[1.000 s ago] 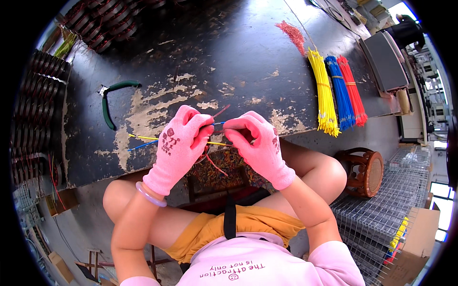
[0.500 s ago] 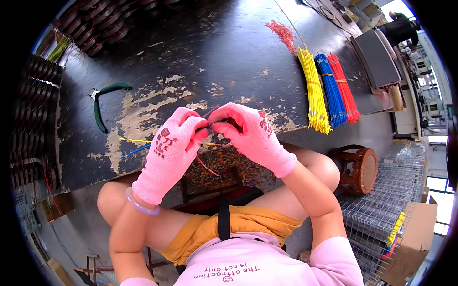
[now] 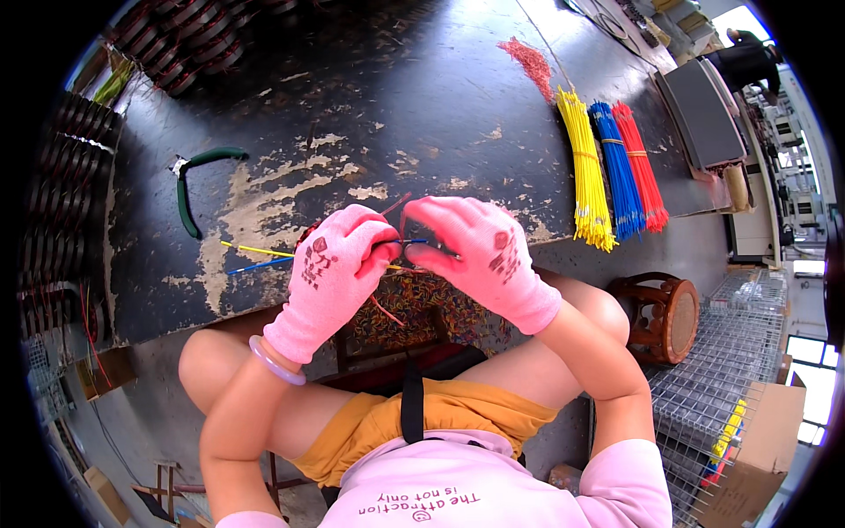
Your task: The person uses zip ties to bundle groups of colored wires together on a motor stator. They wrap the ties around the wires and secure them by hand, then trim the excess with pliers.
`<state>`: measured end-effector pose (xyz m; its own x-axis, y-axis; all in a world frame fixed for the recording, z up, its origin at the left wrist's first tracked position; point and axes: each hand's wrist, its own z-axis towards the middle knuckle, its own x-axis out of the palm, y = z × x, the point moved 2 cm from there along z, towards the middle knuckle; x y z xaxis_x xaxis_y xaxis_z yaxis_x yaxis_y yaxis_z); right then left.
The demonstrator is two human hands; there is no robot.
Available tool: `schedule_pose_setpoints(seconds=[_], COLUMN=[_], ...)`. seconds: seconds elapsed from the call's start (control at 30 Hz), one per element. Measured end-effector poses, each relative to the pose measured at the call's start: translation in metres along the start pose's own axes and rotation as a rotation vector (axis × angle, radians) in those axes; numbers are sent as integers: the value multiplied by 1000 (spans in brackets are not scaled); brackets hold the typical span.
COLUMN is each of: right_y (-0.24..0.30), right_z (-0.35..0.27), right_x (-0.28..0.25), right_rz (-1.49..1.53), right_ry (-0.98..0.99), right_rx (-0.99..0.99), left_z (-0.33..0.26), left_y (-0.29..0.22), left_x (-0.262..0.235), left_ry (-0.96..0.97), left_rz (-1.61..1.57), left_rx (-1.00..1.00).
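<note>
My left hand [image 3: 339, 260], in a pink glove, pinches a small group of thin wires between thumb and fingers. A yellow wire [image 3: 255, 251] and a blue wire [image 3: 261, 265] stick out beyond its left side over the table edge. Below its fingers hangs a reddish wire end [image 3: 385, 310]. Facing it, my pink-gloved right hand [image 3: 480, 251] has its thumb and curved fingers apart. A short blue wire end shows in that gap, with dark red strands by the fingertips. The exact joining point of the wires is hidden by the gloves.
Green-handled cutters [image 3: 183, 198] lie on the worn black table [image 3: 352, 114] at left. Yellow [image 3: 584, 172], blue [image 3: 618, 172] and red [image 3: 641, 167] wire bundles lie at right, near a heap of reddish bits [image 3: 531, 63]. Dark coils [image 3: 180, 40] stand far left. A wooden stool [image 3: 656, 317] is at right.
Both hands have shifted slightly right and down in the view. My right thumb and fingers have parted from their pinch, and the blue wire end now shows between the hands.
</note>
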<state>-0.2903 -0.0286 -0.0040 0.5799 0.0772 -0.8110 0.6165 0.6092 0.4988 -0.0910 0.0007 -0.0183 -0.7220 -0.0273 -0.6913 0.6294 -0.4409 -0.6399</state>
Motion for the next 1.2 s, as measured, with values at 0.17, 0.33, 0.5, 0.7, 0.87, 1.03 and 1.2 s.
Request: schedule_pose_setpoints(seconds=[0.17,0.33,0.5,0.7,0.87,1.03,1.2], right_y=[-8,-16,-8,-8,-14,-8,-19], right_z=[5,9,12,13,11,3,3], right_x=[16,14,-3,9,6,10,14], right_rz=[-176,1080,153,697,603,-184,1013], right_ry=[12,574,184,308,198,-84,543], right_rx=[-235,731,-50,508,450,-285,677], left_z=[3,2,2,1,2,2,2], left_y=[0,1,2,3,3,0,2], left_x=[1,1,1,3,1,0,1], left_ry=[15,16,20,5,-3,19,-8], left_rz=[-25,-21,-19,-16,-44,-50,-57], left_rx=[2,21,1,19,3,-8,-5])
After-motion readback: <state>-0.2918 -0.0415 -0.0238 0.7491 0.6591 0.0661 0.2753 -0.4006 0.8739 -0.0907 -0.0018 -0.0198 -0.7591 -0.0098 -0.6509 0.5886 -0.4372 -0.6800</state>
